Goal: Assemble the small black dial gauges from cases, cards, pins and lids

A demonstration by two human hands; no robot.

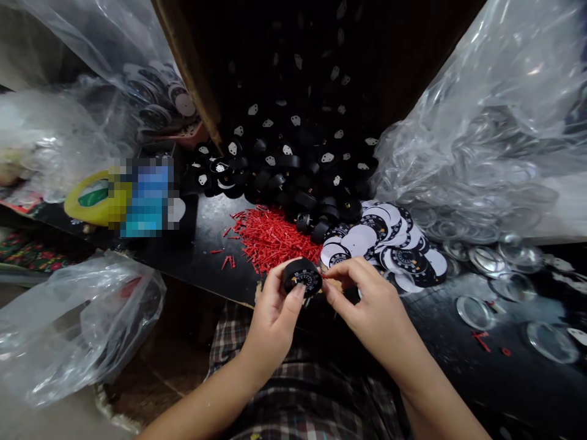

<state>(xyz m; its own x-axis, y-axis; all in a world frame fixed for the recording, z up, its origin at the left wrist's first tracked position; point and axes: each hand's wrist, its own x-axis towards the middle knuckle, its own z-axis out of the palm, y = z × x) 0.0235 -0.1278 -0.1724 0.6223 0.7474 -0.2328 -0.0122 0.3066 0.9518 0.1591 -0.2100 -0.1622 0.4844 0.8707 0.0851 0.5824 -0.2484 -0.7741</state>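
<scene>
Dial (303,277) between hands (276,310), pieces (277,235) near table edge (229,294)

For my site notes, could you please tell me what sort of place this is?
Probably a small assembly workshop: heaps of red pieces, printed dials and black housings lie on a dark worktop.

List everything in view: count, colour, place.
held gauge: one, black, printed dial, front centre
round housings: many, black, piled centre rear
slim pieces: many, red, heaped centre
dial discs: many, black and white, right of centre, more upper left
clear covers: many, transparent, right
plastic bags: several, clear, left and right
roll: one, yellow, left
pixelated item: one, mostly blue, right of roll
tray: one, reddish, upper left
floral item: one, multicoloured, far left
worktop: one, black, under the parts
checked garment: one, dark, bottom centre
left hand: one, bare, fingers around held gauge
right hand: one, bare, beside held gauge, contents unclear
</scene>
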